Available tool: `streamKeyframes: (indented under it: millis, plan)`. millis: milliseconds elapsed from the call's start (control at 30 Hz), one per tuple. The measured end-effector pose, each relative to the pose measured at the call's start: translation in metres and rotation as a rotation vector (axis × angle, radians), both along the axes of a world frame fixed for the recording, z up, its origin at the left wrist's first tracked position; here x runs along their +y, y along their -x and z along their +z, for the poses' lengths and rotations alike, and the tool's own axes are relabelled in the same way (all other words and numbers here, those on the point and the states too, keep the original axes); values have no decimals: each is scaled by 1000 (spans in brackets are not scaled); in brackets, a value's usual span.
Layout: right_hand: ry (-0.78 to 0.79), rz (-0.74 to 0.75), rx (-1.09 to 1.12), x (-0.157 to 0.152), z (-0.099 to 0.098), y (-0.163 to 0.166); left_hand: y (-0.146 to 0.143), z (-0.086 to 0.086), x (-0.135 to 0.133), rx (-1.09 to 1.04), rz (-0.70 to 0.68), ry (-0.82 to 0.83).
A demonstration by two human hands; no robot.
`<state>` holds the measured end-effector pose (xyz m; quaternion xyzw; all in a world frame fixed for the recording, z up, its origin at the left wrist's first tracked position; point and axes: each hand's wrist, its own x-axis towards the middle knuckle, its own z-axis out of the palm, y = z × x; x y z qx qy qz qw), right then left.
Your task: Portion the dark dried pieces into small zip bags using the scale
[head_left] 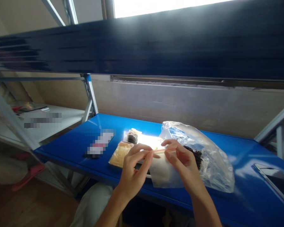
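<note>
Between my two hands hangs a small clear zip-lock bag with a thin reddish strip along its top edge. My left hand pinches the strip's left end between thumb and forefinger. At the other end, my right hand also pinches it, with some fingers raised. Behind my right hand lies a large clear plastic bag with dark, stringy contents. To the left of my left hand is a flat yellowish packet. A small wrapped dark bundle sits just beyond it, beside a brightly lit white surface.
The blue shelf carries a blurred-out item on the left and a phone at the right edge. A dark blue upper beam crosses overhead. A white shelf adjoins at left; part of another person shows below it.
</note>
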<state>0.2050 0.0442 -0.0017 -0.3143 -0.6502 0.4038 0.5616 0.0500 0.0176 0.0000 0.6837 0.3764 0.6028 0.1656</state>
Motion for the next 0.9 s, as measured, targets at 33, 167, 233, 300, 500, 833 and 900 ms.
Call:
streamKeyframes:
  millis: [33, 167, 233, 300, 500, 833, 900]
  plan:
    - [-1, 12, -7, 0, 0, 0, 1, 0, 0, -19, -9, 2]
    - [-28, 103, 19, -2, -1, -1, 6, -1, -1, -72, -47, 21]
    - [-49, 154, 40, -3, -1, -2, 9, -2, -2, -68, -77, 38]
    - [-51, 172, 35, -4, -2, -3, 11, -2, -3, -62, -99, 37]
    - [-29, 107, 3, -4, -1, 1, 10, -3, -5, -78, -121, 1]
    - [-36, 73, 12, -1, -4, 2, 9, -5, 1, -86, -80, -85]
    - [-35, 99, 37, -2, -2, 1, 7, -2, 1, -92, -40, -94]
